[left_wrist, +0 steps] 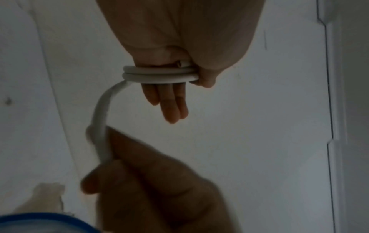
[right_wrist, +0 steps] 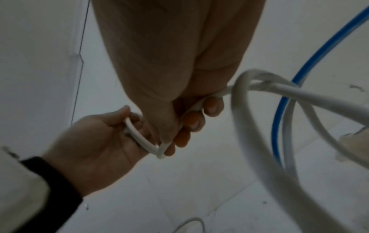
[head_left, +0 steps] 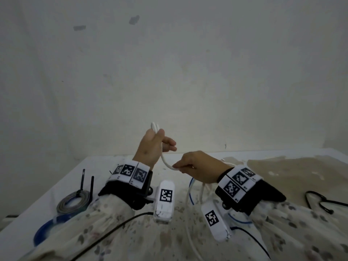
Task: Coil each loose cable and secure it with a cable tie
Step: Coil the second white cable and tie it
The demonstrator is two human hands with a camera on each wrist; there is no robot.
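I hold my left hand up above the table, with a white cable wound in two turns round its fingers and held under the thumb. From these turns the cable curves down to my right hand, which grips it between thumb and curled fingers. Behind the right hand the loose rest of the white cable hangs in wide loops towards the table.
A grey coil bound with a black cable tie lies at the left on the white table, with a blue coil in front of it. A loose blue cable lies under my right hand. Black ties lie far right.
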